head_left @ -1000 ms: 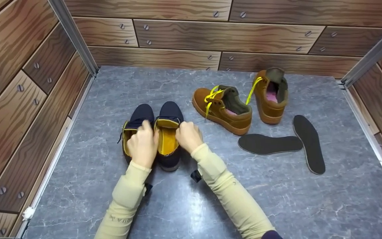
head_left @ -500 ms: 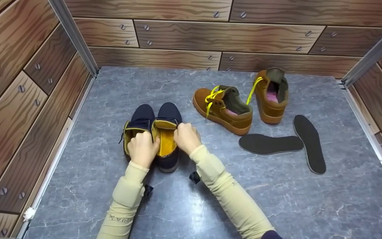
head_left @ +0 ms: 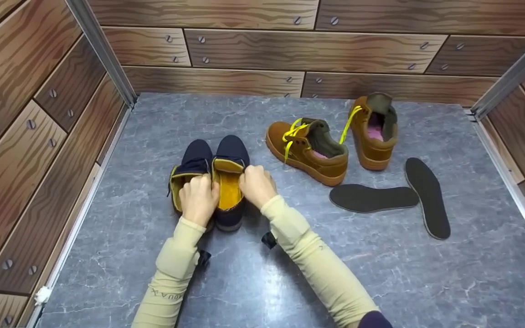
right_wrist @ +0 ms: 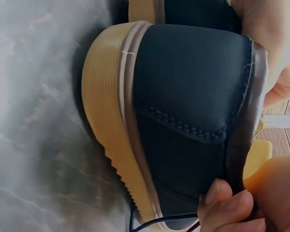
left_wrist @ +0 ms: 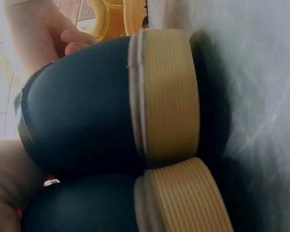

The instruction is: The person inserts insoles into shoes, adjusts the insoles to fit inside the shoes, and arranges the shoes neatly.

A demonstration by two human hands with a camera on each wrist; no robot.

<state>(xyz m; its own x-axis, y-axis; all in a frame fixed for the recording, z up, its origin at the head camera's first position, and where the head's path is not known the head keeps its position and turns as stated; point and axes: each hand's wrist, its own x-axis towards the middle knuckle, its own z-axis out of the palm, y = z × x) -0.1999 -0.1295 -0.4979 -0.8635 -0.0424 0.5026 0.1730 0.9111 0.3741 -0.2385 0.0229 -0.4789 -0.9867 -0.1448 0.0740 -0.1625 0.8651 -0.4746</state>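
Two navy shoes with yellow linings stand side by side, toes pointing away: the left shoe (head_left: 197,152) and the right shoe (head_left: 232,148). My left hand (head_left: 197,198) grips their adjoining sides, fingers curled down into the left shoe and thumb at the right shoe's inner edge. The fingertips are hidden in the head view. My right hand (head_left: 258,186) pinches the outer collar of the right shoe; its fingers (right_wrist: 224,205) show against the side near a dark lace (right_wrist: 166,220). Tan ribbed heel soles (left_wrist: 169,96) sit close to the grey floor surface in the left wrist view.
Two brown shoes with yellow laces, a near one (head_left: 308,150) and a far one (head_left: 374,132), stand at the back right. Before them lie two dark insoles, one crosswise (head_left: 374,198) and one lengthwise (head_left: 428,198). Wood-patterned walls (head_left: 312,50) enclose the surface.
My left hand has come down from over the left shoe's front to grip between the shoes. Both navy shoes have shifted slightly away from me. The right hand keeps its hold.
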